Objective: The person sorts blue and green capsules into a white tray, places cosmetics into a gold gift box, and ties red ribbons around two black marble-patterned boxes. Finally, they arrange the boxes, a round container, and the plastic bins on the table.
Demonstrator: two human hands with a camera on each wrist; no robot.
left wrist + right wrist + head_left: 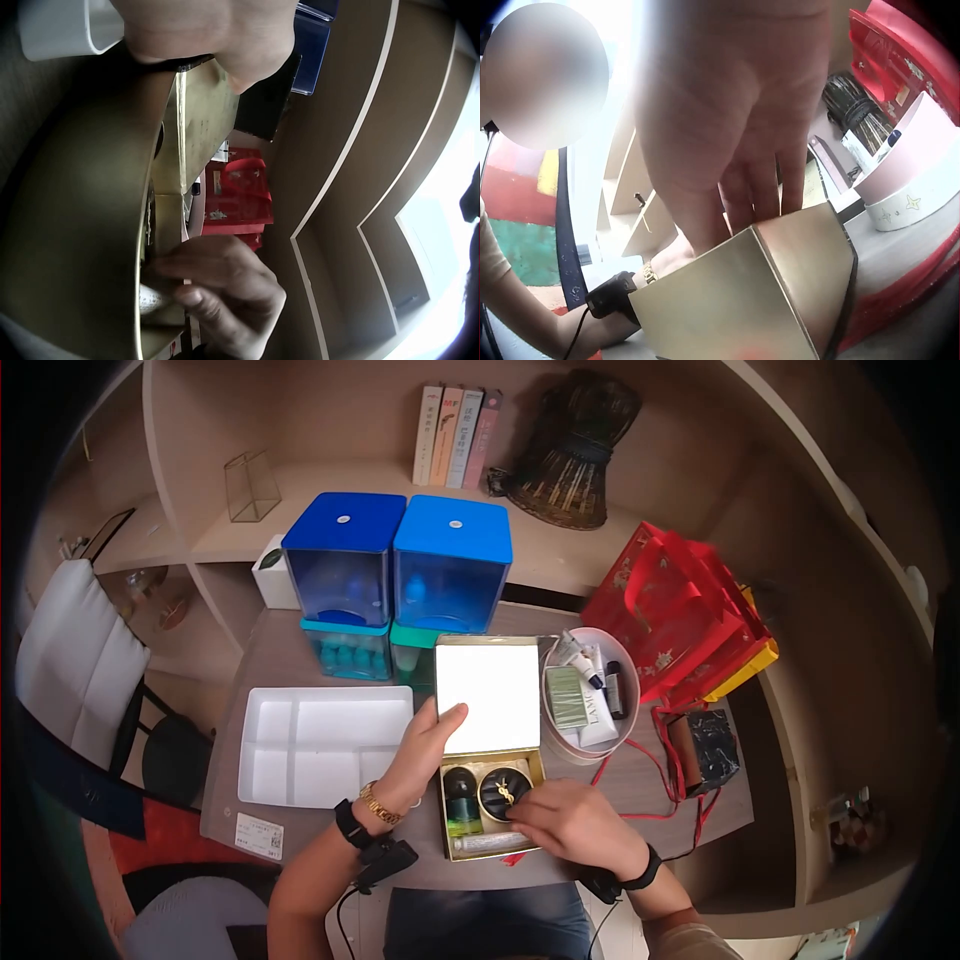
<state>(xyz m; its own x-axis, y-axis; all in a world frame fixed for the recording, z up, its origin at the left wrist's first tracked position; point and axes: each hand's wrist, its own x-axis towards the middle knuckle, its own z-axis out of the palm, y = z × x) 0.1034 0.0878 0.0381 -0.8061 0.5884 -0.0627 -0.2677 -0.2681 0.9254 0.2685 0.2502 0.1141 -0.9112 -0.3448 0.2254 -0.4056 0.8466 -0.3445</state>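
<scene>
A gold gift box stands on the table with its lid raised, white inside. My left hand grips the lid's left edge, thumb on the inner face. In the box lie a round black compact with a gold emblem, a dark-capped bottle with a yellow-green base, and a pale, silvery tube-like item along the front. My right hand reaches in from the right, fingertips at the compact's edge. In the left wrist view, its thumb stands apart from the other fingers.
A white divided tray lies left of the box. Blue-lidded containers are stacked behind. To the right stand a round pink tub of tubes, red gift bags, red ribbon and a black marbled box.
</scene>
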